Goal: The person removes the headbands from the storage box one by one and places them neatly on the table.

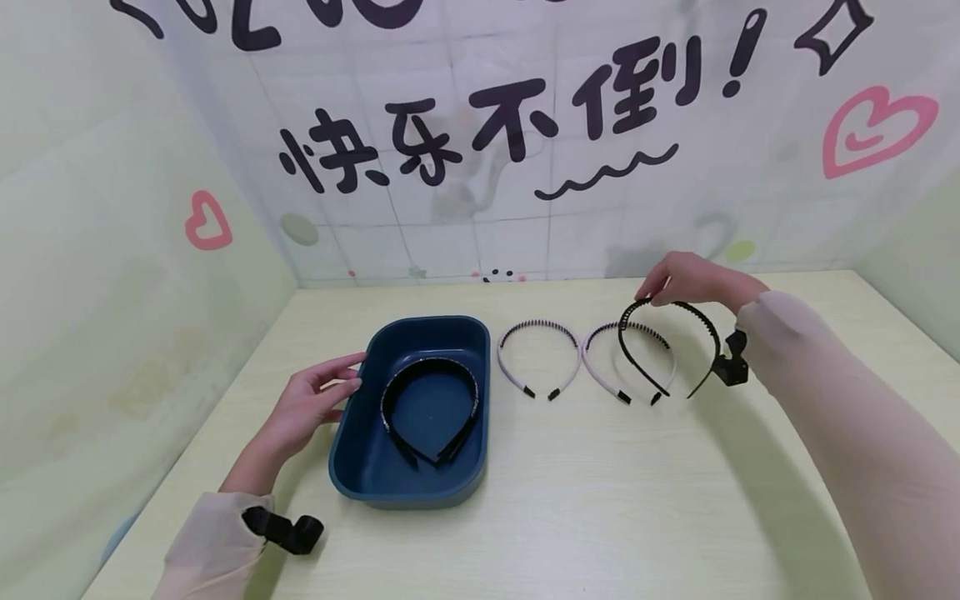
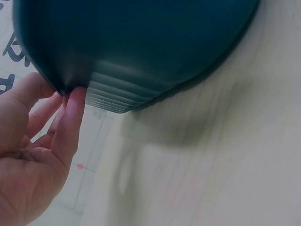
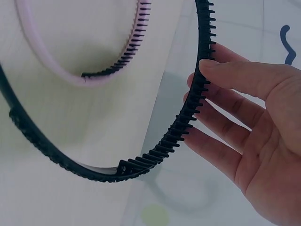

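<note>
My right hand (image 1: 686, 277) pinches a black toothed headband (image 1: 637, 364) at the top of its arch, its ends pointing down. In the right wrist view, the thumb lies on one side of the black headband (image 3: 203, 28) and the fingertips on the other. It overlaps a pale lilac headband (image 1: 600, 379) on the table. To the left lies a second lilac headband (image 1: 539, 323). My left hand (image 1: 303, 404) grips the left rim of a dark blue bin (image 1: 484, 417), with thumb and fingers at its edge (image 2: 59, 89). Dark sparkly headbands (image 1: 431, 362) lie inside the bin.
The pale wooden table (image 1: 570, 517) ends at the back against a printed cloth backdrop (image 1: 487, 225). Cloth also hangs at the left (image 1: 112, 292) and right. Small black cameras are strapped to both wrists.
</note>
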Tool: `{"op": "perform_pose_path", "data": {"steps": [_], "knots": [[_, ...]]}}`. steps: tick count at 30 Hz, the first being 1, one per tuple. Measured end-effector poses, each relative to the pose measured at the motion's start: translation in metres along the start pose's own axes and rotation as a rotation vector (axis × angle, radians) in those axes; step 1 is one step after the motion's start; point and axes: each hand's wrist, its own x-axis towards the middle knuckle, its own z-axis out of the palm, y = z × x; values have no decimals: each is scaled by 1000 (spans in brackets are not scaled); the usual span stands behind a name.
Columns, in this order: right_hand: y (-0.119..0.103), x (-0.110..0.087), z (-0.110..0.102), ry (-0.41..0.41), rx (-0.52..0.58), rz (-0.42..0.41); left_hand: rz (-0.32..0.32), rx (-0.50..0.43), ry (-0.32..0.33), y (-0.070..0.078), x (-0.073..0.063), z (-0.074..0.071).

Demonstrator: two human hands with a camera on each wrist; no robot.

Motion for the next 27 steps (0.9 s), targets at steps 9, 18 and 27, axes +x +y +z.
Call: {"op": "perform_pose_path", "data": {"steps": [9, 18, 27], "knots": [[20, -10, -3, 8, 12, 31, -4, 6, 4, -1, 0, -1], [34, -20, -4, 22, 0, 54, -7, 16, -1, 1, 2, 0], [52, -24, -2, 9, 21, 101, -20, 11, 5, 1, 1, -1]]}}
